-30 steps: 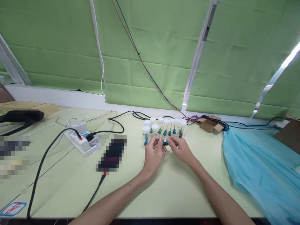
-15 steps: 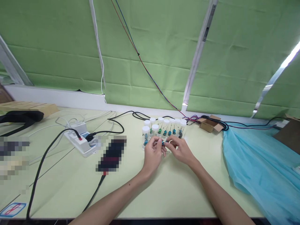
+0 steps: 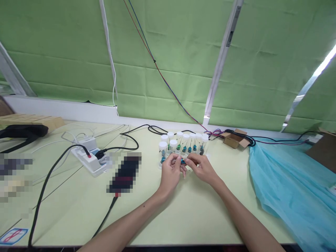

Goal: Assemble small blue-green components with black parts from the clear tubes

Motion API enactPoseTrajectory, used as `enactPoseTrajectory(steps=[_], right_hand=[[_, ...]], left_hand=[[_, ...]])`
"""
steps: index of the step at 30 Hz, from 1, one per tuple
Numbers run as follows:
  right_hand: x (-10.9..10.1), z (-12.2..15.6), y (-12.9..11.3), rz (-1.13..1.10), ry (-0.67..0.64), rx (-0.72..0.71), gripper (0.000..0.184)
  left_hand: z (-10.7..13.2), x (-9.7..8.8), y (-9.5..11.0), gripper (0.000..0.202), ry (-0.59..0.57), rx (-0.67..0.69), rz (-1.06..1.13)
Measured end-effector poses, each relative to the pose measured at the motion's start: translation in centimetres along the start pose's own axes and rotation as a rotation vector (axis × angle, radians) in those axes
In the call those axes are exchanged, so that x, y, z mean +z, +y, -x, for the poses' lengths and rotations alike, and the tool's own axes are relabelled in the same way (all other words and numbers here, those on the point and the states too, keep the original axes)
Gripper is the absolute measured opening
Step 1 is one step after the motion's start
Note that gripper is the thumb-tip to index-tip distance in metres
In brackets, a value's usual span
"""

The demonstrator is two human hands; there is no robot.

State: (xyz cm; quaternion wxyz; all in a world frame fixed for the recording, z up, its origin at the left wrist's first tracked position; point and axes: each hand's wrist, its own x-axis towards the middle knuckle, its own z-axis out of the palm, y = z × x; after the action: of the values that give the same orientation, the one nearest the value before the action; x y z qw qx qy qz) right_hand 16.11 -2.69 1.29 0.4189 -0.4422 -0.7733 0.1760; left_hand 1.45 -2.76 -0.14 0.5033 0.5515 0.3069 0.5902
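My left hand (image 3: 171, 172) is closed in a pinch on a small shiny blue piece with a thin metal stem (image 3: 183, 161). From the other side the fingertips of my right hand (image 3: 201, 168) close on the same piece, which they partly hide. Its exact kind is too small to make out. Just behind my hands stand several clear tubes with white caps (image 3: 173, 142), some holding blue or green pieces with thin stems. The nearest tube on the left (image 3: 162, 145) is close to my left fingers.
On the left, a white power strip (image 3: 90, 157) carries plugs and cables, and a blurred dark device (image 3: 125, 173) has a black cable (image 3: 107, 211). Behind the tubes, to the right, is a small open cardboard box (image 3: 235, 138). Blue plastic sheeting (image 3: 286, 182) covers the right side.
The fingertips of my right hand have shifted slightly around the small blue piece. My left hand keeps its pinch, and the tubes stay in place.
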Motion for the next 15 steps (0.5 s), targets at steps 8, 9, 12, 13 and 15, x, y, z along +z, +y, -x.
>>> enactPoseTrajectory(steps=[8,9,12,13,15], right_hand=[[0.2,-0.1,-0.2,-0.014,0.073,0.01,0.042],[0.2,-0.1,-0.1,-0.026,0.088,0.024,0.043],[0.3,-0.2,0.2,-0.087,0.133,0.076,0.044],[0.3,-0.3,0.3,-0.109,0.147,0.089,0.045],[0.4,-0.3,0.5,-0.146,0.17,0.106,0.046]], left_hand=[[0.2,0.3,0.7,0.029,-0.02,0.023,-0.031],[0.3,0.4,0.8,0.028,-0.024,0.032,-0.044],[0.8,0.7,1.2,0.037,-0.035,0.069,-0.103],[1.0,0.8,1.3,0.04,-0.044,0.083,-0.122],[1.2,0.9,1.5,0.044,-0.064,0.102,-0.149]])
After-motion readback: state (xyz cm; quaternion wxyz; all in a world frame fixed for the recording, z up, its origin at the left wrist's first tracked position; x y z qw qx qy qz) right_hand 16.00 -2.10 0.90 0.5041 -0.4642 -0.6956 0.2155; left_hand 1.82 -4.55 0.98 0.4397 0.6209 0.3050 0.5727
